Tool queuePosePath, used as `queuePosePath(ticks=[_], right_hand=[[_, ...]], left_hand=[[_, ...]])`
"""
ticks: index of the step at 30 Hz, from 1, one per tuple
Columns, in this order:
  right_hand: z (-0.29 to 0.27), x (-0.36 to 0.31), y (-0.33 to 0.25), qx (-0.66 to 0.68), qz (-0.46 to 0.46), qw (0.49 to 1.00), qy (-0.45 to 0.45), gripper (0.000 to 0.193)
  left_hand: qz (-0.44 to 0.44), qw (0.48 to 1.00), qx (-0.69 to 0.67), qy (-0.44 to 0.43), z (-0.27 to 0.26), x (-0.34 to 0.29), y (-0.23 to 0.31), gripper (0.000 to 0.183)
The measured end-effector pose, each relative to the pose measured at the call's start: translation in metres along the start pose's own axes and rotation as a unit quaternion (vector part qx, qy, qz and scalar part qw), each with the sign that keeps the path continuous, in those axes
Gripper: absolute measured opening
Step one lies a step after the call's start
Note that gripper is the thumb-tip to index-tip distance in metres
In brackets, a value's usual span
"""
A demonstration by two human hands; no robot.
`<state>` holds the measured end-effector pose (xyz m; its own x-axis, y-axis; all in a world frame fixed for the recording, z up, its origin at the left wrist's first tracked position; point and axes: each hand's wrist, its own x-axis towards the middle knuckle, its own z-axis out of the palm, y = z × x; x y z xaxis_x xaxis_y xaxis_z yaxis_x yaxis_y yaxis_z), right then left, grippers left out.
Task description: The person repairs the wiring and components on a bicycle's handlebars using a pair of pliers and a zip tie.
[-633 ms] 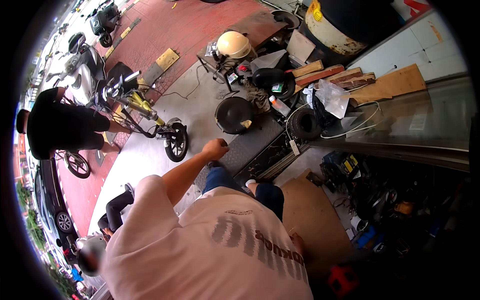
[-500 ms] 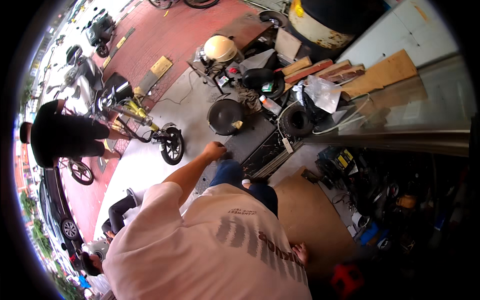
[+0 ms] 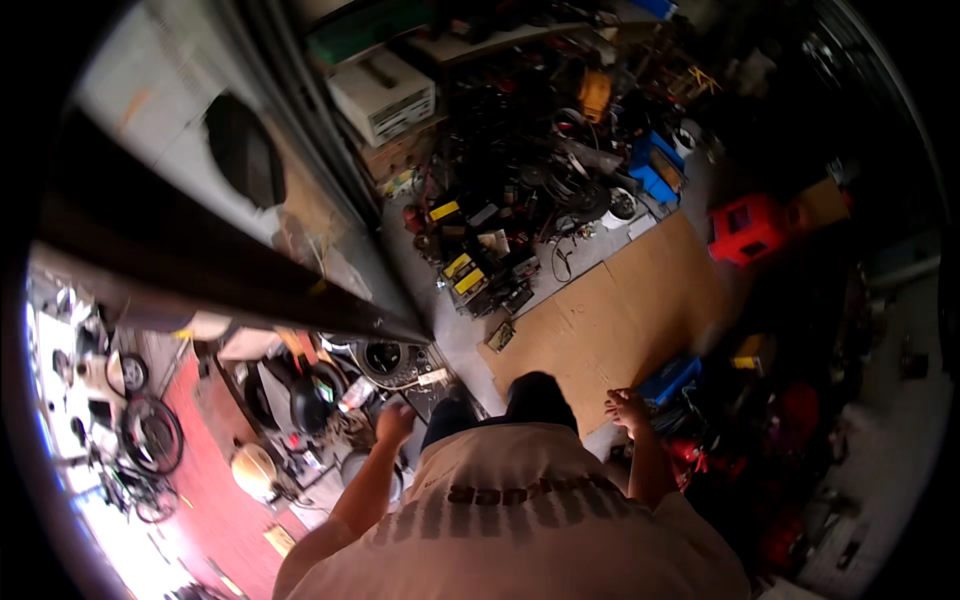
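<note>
My left hand (image 3: 396, 425) hangs beside my left thigh, above the clutter by the doorway. It is smeared by motion, so whether its fingers hold anything is unclear. On the other side, my right hand (image 3: 627, 410) is held out by my right hip with loosely bent fingers partly apart, and nothing shows in it. Below and beyond that hand lies a flat sheet of brown cardboard (image 3: 610, 315) on the floor. A blue bin (image 3: 672, 380) sits close to the right hand.
Ahead is a heap of dark parts with yellow-labelled batteries (image 3: 464, 277), a white bucket (image 3: 620, 207) and a blue crate (image 3: 657, 168). A red plastic object (image 3: 748, 228) stands right. A dark door frame (image 3: 250, 280) runs at left; outside are a helmet (image 3: 254, 470) and bicycles (image 3: 150, 435).
My view has swung right, from the pavement to the dim shop interior. My right hand has come forward from beside my shirt into fuller view.
</note>
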<state>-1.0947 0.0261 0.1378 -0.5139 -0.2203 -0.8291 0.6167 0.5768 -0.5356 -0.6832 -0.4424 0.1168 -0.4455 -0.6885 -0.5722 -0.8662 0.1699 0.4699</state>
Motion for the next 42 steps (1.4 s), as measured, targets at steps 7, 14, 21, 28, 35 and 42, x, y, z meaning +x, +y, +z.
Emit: queuePosePath(ticks=[7, 14, 21, 28, 35, 42], right_hand=[[-0.007, -0.008, 0.027, 0.034, 0.196, 0.975, 0.101, 0.037], [-0.049, 0.215, -0.068, 0.002, 0.244, 0.969, 0.026, 0.030], [0.078, 0.531, -0.453, -0.007, -0.125, 0.987, -0.100, 0.031], [0.236, 0.590, -0.793, 0.169, -0.242, 0.937, -0.188, 0.039], [0.299, 0.616, -0.853, 0.244, -0.204, 0.928, -0.195, 0.021], [0.263, 0.608, -0.807, 0.126, -0.246, 0.933, -0.231, 0.020]], left_hand=[[0.282, 0.952, 0.014, 0.118, -0.063, 0.152, 0.382, 0.038], [0.321, 0.828, 0.201, 0.414, -0.204, 0.405, 0.617, 0.067], [0.203, 0.840, 0.357, 0.355, -0.290, 0.579, 0.690, 0.076], [0.182, 0.727, 0.481, 0.454, -0.280, 0.615, 0.684, 0.078], [0.214, 0.741, 0.448, 0.452, -0.279, 0.612, 0.682, 0.082], [0.235, 0.718, 0.462, 0.465, -0.281, 0.622, 0.685, 0.068]])
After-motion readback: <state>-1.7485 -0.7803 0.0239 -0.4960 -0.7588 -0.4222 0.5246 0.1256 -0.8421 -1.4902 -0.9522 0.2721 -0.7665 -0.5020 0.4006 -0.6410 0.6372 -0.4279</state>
